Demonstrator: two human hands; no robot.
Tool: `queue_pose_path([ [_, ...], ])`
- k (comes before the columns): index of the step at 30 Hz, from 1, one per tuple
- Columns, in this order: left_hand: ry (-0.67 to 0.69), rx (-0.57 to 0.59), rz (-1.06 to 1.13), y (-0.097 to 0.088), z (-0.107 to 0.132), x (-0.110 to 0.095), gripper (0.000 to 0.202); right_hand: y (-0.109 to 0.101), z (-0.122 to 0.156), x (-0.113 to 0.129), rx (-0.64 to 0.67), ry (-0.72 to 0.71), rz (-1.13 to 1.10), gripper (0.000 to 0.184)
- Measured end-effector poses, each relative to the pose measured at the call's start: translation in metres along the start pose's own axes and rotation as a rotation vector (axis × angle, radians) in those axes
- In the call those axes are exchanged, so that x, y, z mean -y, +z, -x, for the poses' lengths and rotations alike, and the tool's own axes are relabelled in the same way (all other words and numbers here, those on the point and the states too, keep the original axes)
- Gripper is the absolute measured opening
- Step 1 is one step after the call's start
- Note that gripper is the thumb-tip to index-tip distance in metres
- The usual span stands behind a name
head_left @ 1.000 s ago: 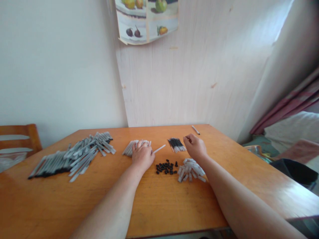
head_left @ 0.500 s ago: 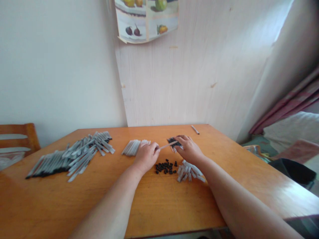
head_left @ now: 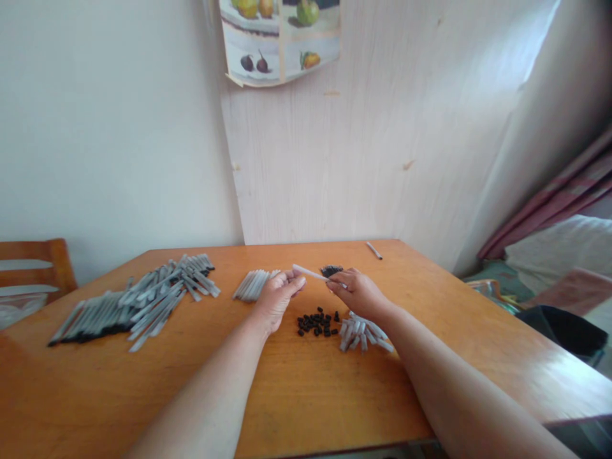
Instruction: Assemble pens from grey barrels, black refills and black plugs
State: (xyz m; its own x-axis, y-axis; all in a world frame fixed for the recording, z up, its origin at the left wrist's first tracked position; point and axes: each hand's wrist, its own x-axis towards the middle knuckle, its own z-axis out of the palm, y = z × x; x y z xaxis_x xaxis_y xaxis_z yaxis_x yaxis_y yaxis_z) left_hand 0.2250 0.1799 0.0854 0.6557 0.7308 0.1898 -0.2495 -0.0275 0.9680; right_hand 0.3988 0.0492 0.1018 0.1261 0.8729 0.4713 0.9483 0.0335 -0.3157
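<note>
My left hand pinches the near end of a thin white pen barrel and holds it a little above the orange table. My right hand is closed on the barrel's other end, with something thin and dark at its fingertips that I cannot make out. Just behind my right hand lies a small bundle of dark refills, partly hidden. Below the hands sit small black plugs and a heap of short white caps.
A row of white barrels lies left of my left hand. A big pile of grey pens covers the table's left side. One loose piece lies by the far edge. A wooden chair stands at left.
My left hand left the row of barrels with one barrel in it. My right hand came left from the refill bundle and met the barrel's free end above the table.
</note>
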Motion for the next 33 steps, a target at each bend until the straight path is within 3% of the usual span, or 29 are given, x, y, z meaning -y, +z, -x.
queue_pose_path([
  [4, -0.029, 0.073, -0.05, 0.004, 0.003, 0.001, 0.038, 0.003, -0.001, 0.002, 0.025, -0.003, 0.011, 0.029],
  [12, -0.026, 0.044, 0.128, 0.003, 0.001, 0.0, 0.029, 0.0, -0.002, 0.006, 0.006, 0.016, -0.104, 0.031],
  [19, -0.043, -0.143, 0.18, -0.009, -0.009, 0.001, 0.029, -0.003, -0.005, -0.039, -0.236, 0.521, 0.017, 0.026],
  [24, -0.054, -0.209, 0.149, -0.01, -0.009, 0.001, 0.03, -0.001, -0.002, -0.059, -0.152, 0.646, 0.109, 0.024],
  [33, -0.075, -0.192, 0.085, -0.008, -0.006, 0.0, 0.033, 0.003, 0.001, -0.059, 0.087, 0.708, 0.189, 0.025],
])
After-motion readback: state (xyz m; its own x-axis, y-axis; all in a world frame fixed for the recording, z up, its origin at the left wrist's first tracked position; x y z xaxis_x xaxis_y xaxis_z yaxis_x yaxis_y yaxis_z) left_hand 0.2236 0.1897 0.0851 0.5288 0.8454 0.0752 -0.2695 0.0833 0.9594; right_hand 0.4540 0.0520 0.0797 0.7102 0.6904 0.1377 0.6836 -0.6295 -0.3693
